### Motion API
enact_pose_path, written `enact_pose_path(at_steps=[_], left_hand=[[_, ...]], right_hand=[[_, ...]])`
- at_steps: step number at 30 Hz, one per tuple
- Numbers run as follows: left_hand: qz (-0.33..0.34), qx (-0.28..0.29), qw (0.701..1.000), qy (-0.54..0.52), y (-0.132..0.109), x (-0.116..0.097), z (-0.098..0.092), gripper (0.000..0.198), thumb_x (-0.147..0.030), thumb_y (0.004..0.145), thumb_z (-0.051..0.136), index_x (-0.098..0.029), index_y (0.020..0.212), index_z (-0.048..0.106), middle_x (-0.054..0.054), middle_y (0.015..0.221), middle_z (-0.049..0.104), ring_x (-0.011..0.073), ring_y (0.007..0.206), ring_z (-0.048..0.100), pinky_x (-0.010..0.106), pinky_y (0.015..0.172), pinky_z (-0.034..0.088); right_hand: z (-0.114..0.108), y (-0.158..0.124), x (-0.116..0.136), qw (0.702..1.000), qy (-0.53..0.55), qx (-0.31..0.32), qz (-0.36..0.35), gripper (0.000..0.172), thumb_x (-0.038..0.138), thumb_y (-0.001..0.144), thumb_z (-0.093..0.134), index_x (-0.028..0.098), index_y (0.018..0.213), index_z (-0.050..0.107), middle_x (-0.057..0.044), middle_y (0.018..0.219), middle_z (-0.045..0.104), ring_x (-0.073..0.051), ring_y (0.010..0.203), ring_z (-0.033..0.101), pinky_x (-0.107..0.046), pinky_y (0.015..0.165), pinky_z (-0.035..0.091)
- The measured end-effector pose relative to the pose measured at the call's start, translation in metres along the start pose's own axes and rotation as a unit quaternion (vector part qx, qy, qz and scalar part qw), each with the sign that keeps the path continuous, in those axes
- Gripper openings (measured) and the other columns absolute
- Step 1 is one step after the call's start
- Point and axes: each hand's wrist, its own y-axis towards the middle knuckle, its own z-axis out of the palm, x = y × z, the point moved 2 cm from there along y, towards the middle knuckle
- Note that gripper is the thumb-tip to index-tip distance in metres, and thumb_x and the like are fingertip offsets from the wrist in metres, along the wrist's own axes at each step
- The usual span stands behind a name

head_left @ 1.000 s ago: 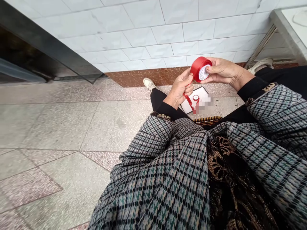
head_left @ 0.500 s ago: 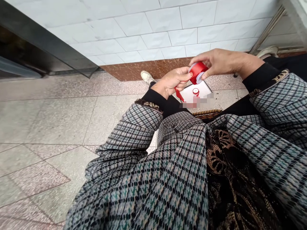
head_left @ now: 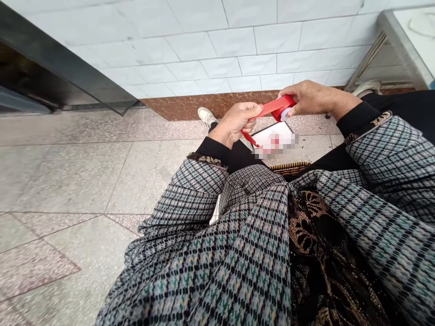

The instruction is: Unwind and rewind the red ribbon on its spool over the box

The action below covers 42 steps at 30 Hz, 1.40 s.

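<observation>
A spool of red ribbon is gripped in my right hand, its pale end disc facing partly toward me. From the spool a flat stretch of red ribbon runs left to my left hand, which pinches it between thumb and fingers. The ribbon's loose tail hangs below my left hand. Under both hands lies a white tray or box with a dark rim; part of it and what it holds is blurred out, with red showing through.
A woven basket edge shows between my legs. White wall tiles with a brown skirting stand ahead. At the right is a metal-framed table; a dark-framed opening lies to the left. Speckled floor tiles spread below.
My hands have moved apart, and a length of ribbon now stretches between the spool and my left hand. Before, my left fingers were against the spool. The view has shifted slightly.
</observation>
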Motion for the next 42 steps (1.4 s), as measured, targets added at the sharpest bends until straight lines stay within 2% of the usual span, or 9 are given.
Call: enact_pose_path(at_steps=[5,9,14,18,23,29,34,38,42], left_hand=[[0.004,-0.007,1.000,-0.008,-0.003,0.002,0.007,0.023,-0.016,0.097,0.084,-0.021,0.091,0.062,-0.013,0.055,0.033,0.0001,0.037,0.025,0.015,0.042,0.006],[0.000,-0.015,1.000,-0.018,-0.003,0.004,0.012,0.024,-0.019,0.099,0.083,-0.022,0.091,0.061,-0.014,0.055,0.031,0.0003,0.037,0.024,0.015,0.043,0.006],[0.013,-0.019,0.999,-0.025,-0.006,0.005,0.023,0.029,-0.021,0.101,0.084,-0.022,0.088,0.059,-0.014,0.055,0.032,0.0003,0.036,0.023,0.016,0.042,0.006],[0.037,-0.051,0.997,-0.038,-0.007,0.009,0.035,0.031,-0.023,0.101,0.085,-0.022,0.086,0.058,-0.014,0.055,0.031,0.0010,0.036,0.023,0.018,0.042,0.011],[0.060,-0.064,0.994,-0.063,-0.005,0.017,0.039,0.031,-0.027,0.104,0.084,-0.023,0.088,0.058,-0.015,0.053,0.029,0.0026,0.036,0.023,0.020,0.041,0.013],[0.073,-0.045,0.988,-0.132,-0.010,0.018,0.041,0.032,-0.042,0.108,0.079,-0.025,0.091,0.057,-0.015,0.053,0.024,0.0050,0.035,0.019,0.023,0.039,0.012],[0.080,-0.042,0.982,-0.168,-0.012,0.010,0.041,0.033,-0.048,0.108,0.077,-0.025,0.094,0.059,-0.014,0.053,0.022,0.0065,0.035,0.018,0.026,0.036,0.012],[0.093,-0.032,0.982,-0.161,-0.010,0.009,0.036,0.035,-0.043,0.108,0.078,-0.025,0.090,0.055,-0.014,0.053,0.025,0.0052,0.036,0.019,0.023,0.037,0.013],[0.094,-0.031,0.988,-0.121,-0.004,0.019,0.035,0.039,-0.031,0.106,0.082,-0.023,0.086,0.050,-0.015,0.054,0.026,0.0024,0.038,0.019,0.019,0.041,0.011]], right_hand=[[-0.003,0.000,-0.004,0.999,-0.039,-0.027,0.010,0.031,0.023,0.081,0.095,0.026,0.107,0.079,0.003,0.084,0.068,-0.025,0.090,0.061,-0.039,0.084,0.044],[-0.005,-0.002,-0.004,0.996,0.094,0.006,-0.004,0.032,0.033,0.084,0.095,0.024,0.110,0.079,0.000,0.094,0.075,-0.025,0.096,0.062,-0.040,0.095,0.049],[-0.001,0.000,-0.006,0.965,0.259,-0.011,-0.030,0.049,0.041,0.072,0.103,0.026,0.114,0.083,-0.004,0.114,0.084,-0.029,0.111,0.074,-0.040,0.103,0.059],[0.004,0.001,-0.003,0.940,0.341,-0.011,-0.021,0.055,0.049,0.066,0.109,0.031,0.110,0.081,-0.003,0.107,0.087,-0.033,0.122,0.078,-0.041,0.097,0.067],[0.007,0.002,-0.002,0.915,0.402,-0.001,-0.019,0.062,0.053,0.060,0.114,0.033,0.109,0.082,-0.003,0.096,0.087,-0.033,0.112,0.082,-0.042,0.088,0.072],[0.016,0.004,-0.006,0.894,0.446,0.015,-0.039,0.056,0.049,0.066,0.113,0.029,0.111,0.085,-0.003,0.101,0.089,-0.025,0.096,0.082,-0.042,0.091,0.072],[0.017,0.005,-0.006,0.892,0.450,0.024,-0.033,0.058,0.044,0.066,0.114,0.031,0.115,0.087,-0.002,0.109,0.090,-0.025,0.100,0.082,-0.043,0.096,0.071],[0.017,0.008,-0.010,0.889,0.459,0.010,-0.014,0.066,0.044,0.060,0.117,0.029,0.117,0.087,-0.004,0.111,0.090,-0.025,0.100,0.082,-0.041,0.093,0.072],[0.019,0.012,-0.017,0.871,0.490,0.013,-0.029,0.069,0.044,0.060,0.119,0.025,0.117,0.087,-0.005,0.109,0.090,-0.024,0.100,0.083,-0.038,0.094,0.071]])
